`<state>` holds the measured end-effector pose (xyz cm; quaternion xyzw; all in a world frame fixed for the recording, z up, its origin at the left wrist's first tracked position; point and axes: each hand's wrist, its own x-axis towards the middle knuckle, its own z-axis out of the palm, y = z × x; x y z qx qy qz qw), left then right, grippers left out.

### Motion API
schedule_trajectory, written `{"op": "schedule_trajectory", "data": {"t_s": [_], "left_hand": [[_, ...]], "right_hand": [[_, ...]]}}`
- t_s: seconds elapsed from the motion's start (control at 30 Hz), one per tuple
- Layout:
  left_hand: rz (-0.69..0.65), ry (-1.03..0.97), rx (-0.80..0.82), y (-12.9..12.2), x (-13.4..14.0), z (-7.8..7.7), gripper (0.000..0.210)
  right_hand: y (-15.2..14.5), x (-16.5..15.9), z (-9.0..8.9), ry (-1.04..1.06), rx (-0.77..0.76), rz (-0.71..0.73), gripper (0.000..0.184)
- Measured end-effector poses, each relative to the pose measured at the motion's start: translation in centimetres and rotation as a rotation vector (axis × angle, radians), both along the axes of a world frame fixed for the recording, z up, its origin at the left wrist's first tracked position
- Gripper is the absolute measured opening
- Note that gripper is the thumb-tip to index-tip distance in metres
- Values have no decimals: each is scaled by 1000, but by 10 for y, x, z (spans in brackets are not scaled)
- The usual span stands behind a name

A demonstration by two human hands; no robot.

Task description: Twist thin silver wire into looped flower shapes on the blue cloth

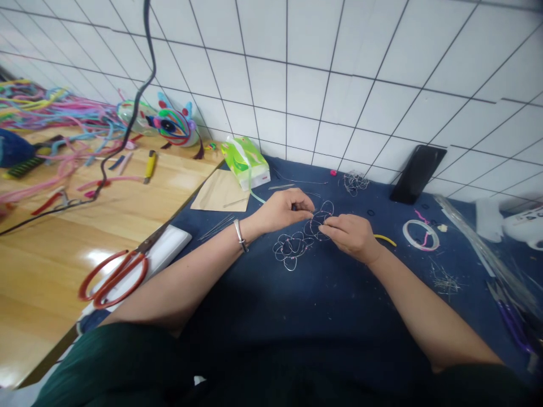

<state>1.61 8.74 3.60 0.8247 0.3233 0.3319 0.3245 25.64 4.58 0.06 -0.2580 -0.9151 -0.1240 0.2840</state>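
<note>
A thin silver wire piece bent into loops (319, 221) is held up between my hands over the dark blue cloth (271, 305). My left hand (285, 210), with a silver bangle at the wrist, pinches the wire at its upper left side. From the right, my right hand (350, 234) grips the same piece between thumb and forefinger. Small pinkish beads seem to sit on the wire. Another looped wire flower (290, 249) hangs or lies just below and left of it; whether the two are joined I cannot tell.
Orange-handled scissors (121, 277) rest on a white box (176, 242) at left. A tissue pack (246, 161) and a dark phone (418, 172) stand near the tiled wall. Wire clippings (445, 280), a clear spool (404, 234) and purple-handled pliers (513, 322) lie at right. A black cable (136, 102) hangs at left.
</note>
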Motion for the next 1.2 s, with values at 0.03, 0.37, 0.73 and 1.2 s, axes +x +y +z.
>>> {"op": "schedule_trajectory", "data": {"t_s": [0.03, 0.37, 0.73, 1.2], "left_hand": [[4, 7, -14, 1, 0, -1, 7], [-2, -74, -154, 3, 8, -24, 5], [48, 473, 463, -16, 15, -17, 22], [23, 359, 363, -39, 29, -18, 23]], "right_hand": [[0, 0, 0, -7, -4, -1, 21], [-1, -4, -1, -55, 8, 10, 18], [2, 0, -6, -125, 29, -24, 21], [1, 1, -7, -100, 109, -79, 19]]}}
